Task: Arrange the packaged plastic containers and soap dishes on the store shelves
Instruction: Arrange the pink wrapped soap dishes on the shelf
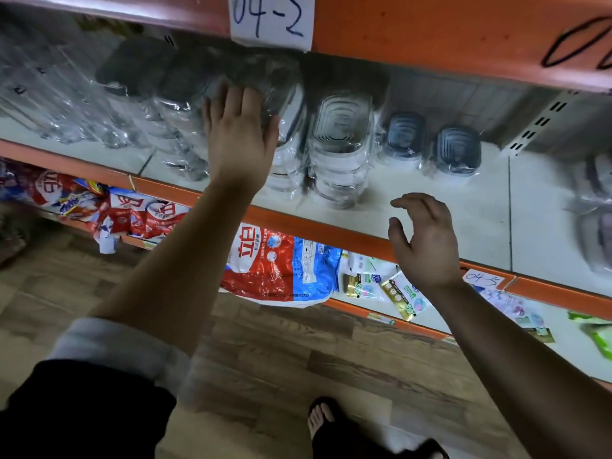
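Starting nearest me: right grip (427, 240) hangs loose-fingered and empty over the front lip of the shelf (430, 200), handy for catching anything that slides. Further in, left grip (240, 134) looks laid flat on a stack of wrapped clear containers (288, 160), nothing pinched. I'd push slow and even since that film's probably slippery, lining it up with the neighbour stack (341, 140) and the grey-lidded tubs (458, 150) beyond.

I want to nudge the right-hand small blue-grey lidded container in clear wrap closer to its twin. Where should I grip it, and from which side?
Grip the small blue-grey lidded container across its narrow width, on the clear side walls below the lid, coming from the front with the nearer right hand. It sits lid-up with bare white shelf before it; loose wrap would probably slip.
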A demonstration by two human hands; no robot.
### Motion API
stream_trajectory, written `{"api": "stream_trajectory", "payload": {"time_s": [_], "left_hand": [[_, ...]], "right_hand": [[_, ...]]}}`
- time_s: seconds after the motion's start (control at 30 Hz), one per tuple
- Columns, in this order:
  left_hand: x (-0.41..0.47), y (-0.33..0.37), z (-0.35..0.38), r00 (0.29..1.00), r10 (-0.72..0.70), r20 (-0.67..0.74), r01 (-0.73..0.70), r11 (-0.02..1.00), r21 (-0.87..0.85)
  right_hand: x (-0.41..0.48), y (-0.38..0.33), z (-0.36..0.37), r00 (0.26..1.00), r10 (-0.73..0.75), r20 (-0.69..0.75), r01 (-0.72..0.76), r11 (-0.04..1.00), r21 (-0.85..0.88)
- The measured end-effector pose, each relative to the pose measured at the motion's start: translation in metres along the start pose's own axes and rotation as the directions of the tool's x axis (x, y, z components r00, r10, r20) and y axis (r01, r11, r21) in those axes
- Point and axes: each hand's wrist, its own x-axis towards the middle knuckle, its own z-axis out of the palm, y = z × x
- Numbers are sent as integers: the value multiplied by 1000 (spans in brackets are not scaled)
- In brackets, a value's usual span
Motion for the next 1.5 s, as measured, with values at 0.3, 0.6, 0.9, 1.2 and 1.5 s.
{"api": "stream_trajectory", "payload": {"time_s": [0.3,0.6,0.9,1.2,1.5], "left_hand": [[-52,29,-7,997,75,-22,-76,996,-35],[-110,141,-74,958,284,29,-277,949,-150],[-81,300,-138,833,520,-190,-554,784,-280],[-48,478,-148,811,525,-257,-584,751,-307],[-49,638,-113,832,528,-171,-552,754,-356]], "right_hand": [[-17,-2,-34,999,29,-28,-28,999,14],[-76,-22,-152,979,125,-159,-128,992,-9],[-94,9,-292,880,106,-462,-155,986,-68],[-76,119,-437,817,29,-576,-132,982,-138],[-66,259,-560,851,65,-521,-159,978,-138]]}}
